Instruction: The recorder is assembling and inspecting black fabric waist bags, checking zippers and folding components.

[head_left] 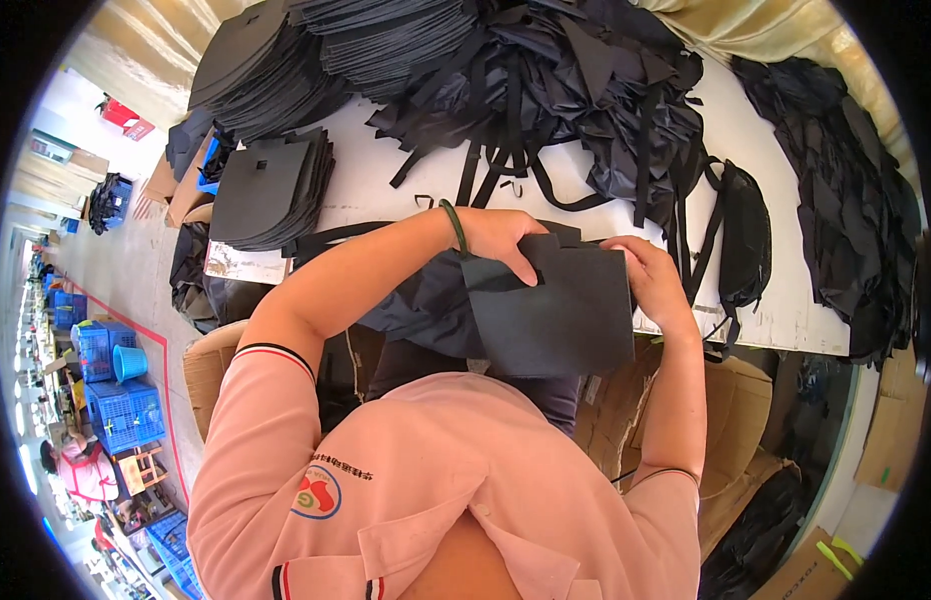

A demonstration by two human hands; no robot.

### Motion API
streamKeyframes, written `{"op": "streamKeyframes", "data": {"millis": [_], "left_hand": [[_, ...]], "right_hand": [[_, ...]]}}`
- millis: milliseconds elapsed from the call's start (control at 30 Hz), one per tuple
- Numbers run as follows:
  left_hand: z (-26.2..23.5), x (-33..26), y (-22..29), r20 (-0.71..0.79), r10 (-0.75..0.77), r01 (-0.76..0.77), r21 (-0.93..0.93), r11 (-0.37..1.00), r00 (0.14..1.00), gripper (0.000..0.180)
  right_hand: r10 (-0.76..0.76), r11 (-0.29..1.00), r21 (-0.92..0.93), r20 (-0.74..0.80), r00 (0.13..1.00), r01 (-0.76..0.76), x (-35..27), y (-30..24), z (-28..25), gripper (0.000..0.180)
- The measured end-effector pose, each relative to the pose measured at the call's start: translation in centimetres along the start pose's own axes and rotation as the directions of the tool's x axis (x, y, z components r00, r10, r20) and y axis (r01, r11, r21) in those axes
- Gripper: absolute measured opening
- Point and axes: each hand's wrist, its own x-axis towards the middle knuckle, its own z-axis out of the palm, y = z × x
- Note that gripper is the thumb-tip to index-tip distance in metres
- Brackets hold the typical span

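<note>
Between my hands, over the table's near edge, is a stiff black panel (561,310) with rounded lower corners and a small cutout near its top. My left hand (498,240), a green band on its wrist, is closed on the panel's upper left edge, thumb lying across its face. My right hand (654,278) grips the upper right edge, its fingers partly hidden behind it. Soft black fabric (416,315) hangs over the table edge below my left forearm. A stack of similar black panels (261,195) lies to the left on the white table (361,160).
Tall stacks of black panels (386,40) stand at the back left. A heap of black fabric pieces with straps (606,90) fills the back middle. A finished-looking black pouch (746,235) and more black fabric (836,200) lie on the right. Cardboard boxes (726,410) sit below the table.
</note>
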Motion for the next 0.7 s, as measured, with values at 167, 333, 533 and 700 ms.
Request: {"op": "streamKeyframes", "data": {"millis": [167, 333, 533, 700], "left_hand": [[-0.1, 0.3, 0.6, 0.029, -0.042, 0.042, 0.019, 0.999, 0.999, 0.048], [0.3, 0.8, 0.5, -0.019, 0.015, -0.014, 0.047, 0.999, 1.000, 0.044], [0.6, 1.5, 0.5, -0.006, 0.041, -0.041, 0.080, 0.996, 0.999, 0.045], [1.5, 1.4, 1.4, 0.013, 0.148, -0.147, 0.239, 0.960, 0.989, 0.049]], "right_hand": [[0.000, 0.940, 0.335, 0.166, 0.986, -0.056, -0.1, 0.1, -1.2, 0.040], [-0.060, 0.954, 0.297, 0.285, 0.957, -0.028, -0.1, -4.0, -2.1, 0.068], [-0.031, 0.977, -0.168, 0.487, 0.873, 0.129, 1.4, -5.7, -2.2, 0.074], [-0.117, 0.979, -0.068, 0.580, 0.806, 0.191, 3.9, -6.1, -2.8, 0.074]]}}
